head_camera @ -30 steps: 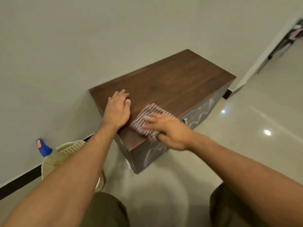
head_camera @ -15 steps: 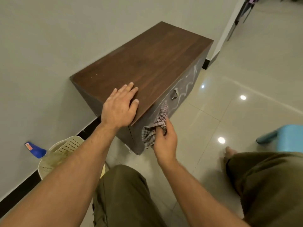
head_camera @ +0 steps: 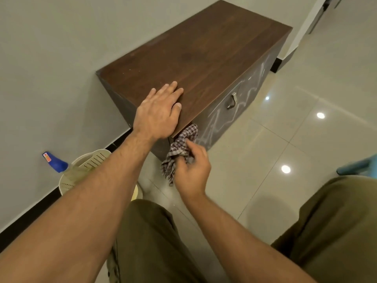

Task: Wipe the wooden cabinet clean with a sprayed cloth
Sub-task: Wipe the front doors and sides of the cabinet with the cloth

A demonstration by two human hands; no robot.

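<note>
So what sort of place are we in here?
Most likely a room in a home, perhaps a hallway. A low wooden cabinet stands against a plain painted wall, the floor is glossy pale tile, and a plastic basket sits by the skirting.

No legible text anywhere

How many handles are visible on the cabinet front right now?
1. A metal handle sits high on the cabinet front, farther along than the cloth that the right hand grips. The far end is seen at a steep angle, so another may be hidden.
</note>
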